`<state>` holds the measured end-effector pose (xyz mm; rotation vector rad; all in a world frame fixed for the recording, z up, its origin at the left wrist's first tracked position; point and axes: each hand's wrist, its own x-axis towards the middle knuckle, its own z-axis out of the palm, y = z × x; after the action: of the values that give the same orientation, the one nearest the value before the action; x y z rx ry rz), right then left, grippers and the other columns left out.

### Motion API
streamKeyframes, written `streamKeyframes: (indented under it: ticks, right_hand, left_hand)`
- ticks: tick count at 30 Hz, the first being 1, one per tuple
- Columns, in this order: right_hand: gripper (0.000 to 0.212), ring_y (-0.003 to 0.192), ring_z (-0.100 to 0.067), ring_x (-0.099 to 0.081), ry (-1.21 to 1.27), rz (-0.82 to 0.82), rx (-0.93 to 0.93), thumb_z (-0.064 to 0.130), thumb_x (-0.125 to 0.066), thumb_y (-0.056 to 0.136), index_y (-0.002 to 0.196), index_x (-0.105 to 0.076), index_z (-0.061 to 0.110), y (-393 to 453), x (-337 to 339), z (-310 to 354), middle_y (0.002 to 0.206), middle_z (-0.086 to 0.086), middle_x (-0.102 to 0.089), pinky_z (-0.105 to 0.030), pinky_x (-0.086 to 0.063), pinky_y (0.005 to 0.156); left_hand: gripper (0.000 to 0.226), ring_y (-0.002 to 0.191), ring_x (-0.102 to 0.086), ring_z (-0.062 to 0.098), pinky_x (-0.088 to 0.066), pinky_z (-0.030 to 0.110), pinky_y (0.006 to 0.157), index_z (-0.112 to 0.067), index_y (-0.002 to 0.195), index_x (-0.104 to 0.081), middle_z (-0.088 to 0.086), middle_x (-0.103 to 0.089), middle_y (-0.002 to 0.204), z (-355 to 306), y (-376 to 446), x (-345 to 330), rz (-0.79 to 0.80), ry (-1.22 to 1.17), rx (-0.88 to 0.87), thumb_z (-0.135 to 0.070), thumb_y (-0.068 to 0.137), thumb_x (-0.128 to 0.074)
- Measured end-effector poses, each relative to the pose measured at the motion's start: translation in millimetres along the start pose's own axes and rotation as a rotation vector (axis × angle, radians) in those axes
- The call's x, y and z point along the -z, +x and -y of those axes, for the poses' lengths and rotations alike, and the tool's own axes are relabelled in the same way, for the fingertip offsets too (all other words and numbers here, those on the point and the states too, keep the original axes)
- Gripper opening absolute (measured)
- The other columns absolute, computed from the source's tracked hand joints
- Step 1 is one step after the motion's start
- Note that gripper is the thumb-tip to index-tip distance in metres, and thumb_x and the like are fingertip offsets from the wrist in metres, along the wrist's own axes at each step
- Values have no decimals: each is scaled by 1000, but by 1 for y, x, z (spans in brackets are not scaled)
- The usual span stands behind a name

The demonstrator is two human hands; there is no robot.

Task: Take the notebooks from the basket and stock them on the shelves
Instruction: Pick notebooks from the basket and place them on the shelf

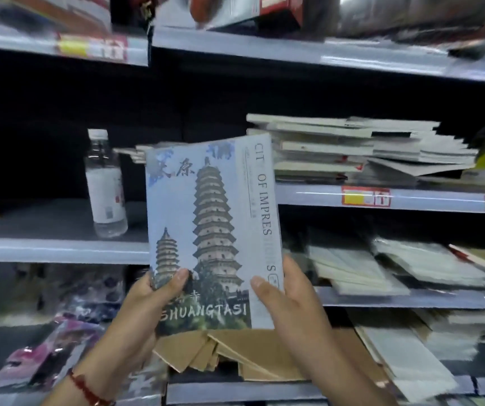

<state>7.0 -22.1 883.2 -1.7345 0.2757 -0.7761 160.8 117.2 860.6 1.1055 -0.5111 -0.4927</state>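
I hold a stack of notebooks [212, 224] upright in front of the shelves; the top cover is pale blue with two pagodas and the word SHUANGTASI. My left hand [144, 306] grips the stack's lower left edge, thumb on the cover. My right hand [291, 300] grips its lower right edge, thumb on the white spine strip. Brown kraft covers [235, 356] fan out below the stack between my hands. On the middle shelf [308, 197] behind lies a pile of notebooks [352, 150]. The basket is out of view.
A clear plastic bottle [106, 183] stands on the left shelf [45, 247]. More notebooks [381, 268] lie on the lower right shelves. Packaged items [48, 353] fill the lower left shelf. An upper shelf [294, 51] carries boxes. Red-yellow price tags [365, 196] sit on the shelf edges.
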Motion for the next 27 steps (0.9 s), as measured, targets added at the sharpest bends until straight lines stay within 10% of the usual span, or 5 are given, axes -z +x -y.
streamKeyframes:
  ticks: [4, 11, 15, 24, 27]
  right_hand:
    - [27, 102, -4, -68, 55, -65, 62, 17, -54, 101, 119, -62, 35, 11, -8, 17, 111, 17, -72, -32, -54, 90]
    - [26, 103, -12, -70, 121, -22, 76, 16, -54, 101, 122, -63, 28, 45, -19, 53, 111, 9, -74, -37, -56, 91]
    - [28, 104, -9, -69, 73, 26, 136, 23, -56, 100, 126, -58, 34, 67, -27, 89, 114, 13, -72, -35, -54, 92]
    - [59, 107, 0, -48, -449, 128, 228, 35, -77, 82, 134, -51, 25, 122, -40, 159, 132, 15, -39, -19, -39, 81]
    - [44, 103, -9, -60, -679, 111, 311, 32, -74, 87, 130, -63, 26, 140, -48, 163, 125, 7, -64, -24, -47, 84]
  left_hand:
    - [44, 90, -75, 28, -54, 47, 84, -23, 118, -64, 6, -76, 107, -15, -3, 6, -30, 0, 7, -20, 74, -71]
    - [76, 84, -71, 41, -57, 60, 66, -41, 127, -54, 5, -75, 110, -55, -10, 13, -84, 166, -181, -18, 63, -89]
    - [60, 59, -61, 25, -45, 32, 49, -47, 136, -49, -6, -68, 121, -93, 4, 14, -127, 182, -315, -11, 91, -67]
    - [7, 38, -38, 5, -21, 14, 31, -13, 101, -61, 3, -50, 75, -178, 84, 12, -120, 213, -247, -9, 97, -57]
    - [6, 37, -37, 3, -21, 12, 29, -14, 91, -58, 4, -56, 73, -203, 111, 12, -99, 215, -125, -14, 97, -58]
